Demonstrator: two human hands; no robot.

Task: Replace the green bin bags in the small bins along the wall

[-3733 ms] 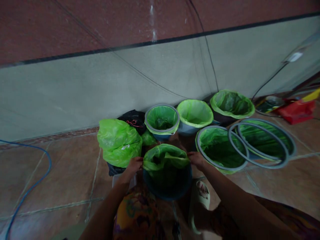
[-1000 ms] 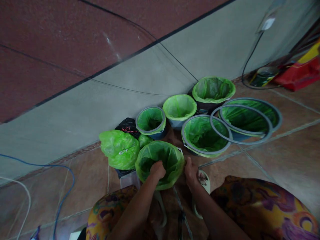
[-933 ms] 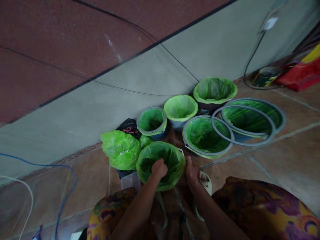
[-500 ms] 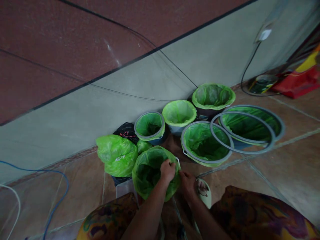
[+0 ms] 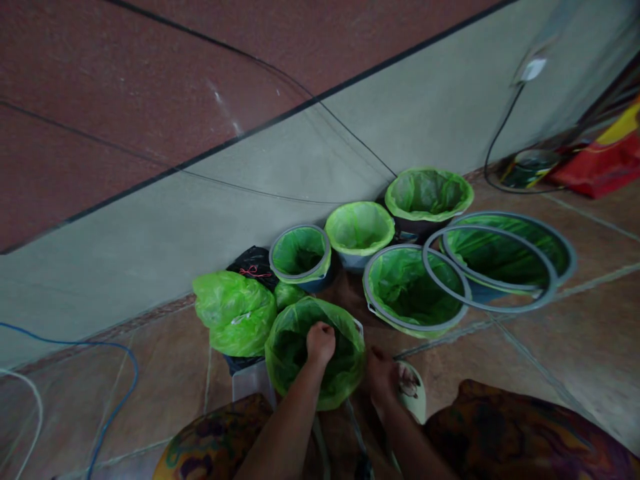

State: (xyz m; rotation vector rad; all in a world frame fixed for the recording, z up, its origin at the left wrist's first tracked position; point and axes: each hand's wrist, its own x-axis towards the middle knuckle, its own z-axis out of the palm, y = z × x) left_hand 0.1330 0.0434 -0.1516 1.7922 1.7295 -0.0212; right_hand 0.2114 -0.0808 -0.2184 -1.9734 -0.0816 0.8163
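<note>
Green-lined, the near bin [image 5: 280, 353] stands on the floor [image 5: 450, 367] beside a bulging bag [image 5: 235, 310]. At the bin's opening, the left hand [image 5: 321, 342] is curled into a fist; the right hand [image 5: 383, 375] is by its right rim, too dark to tell whether its grip is closed.

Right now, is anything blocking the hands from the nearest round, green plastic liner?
Nothing visible stands in between. The bare left hand is at the open mouth of the green plastic liner, and the bare right hand is close beside its right edge; I can't tell if either touches it.
</note>
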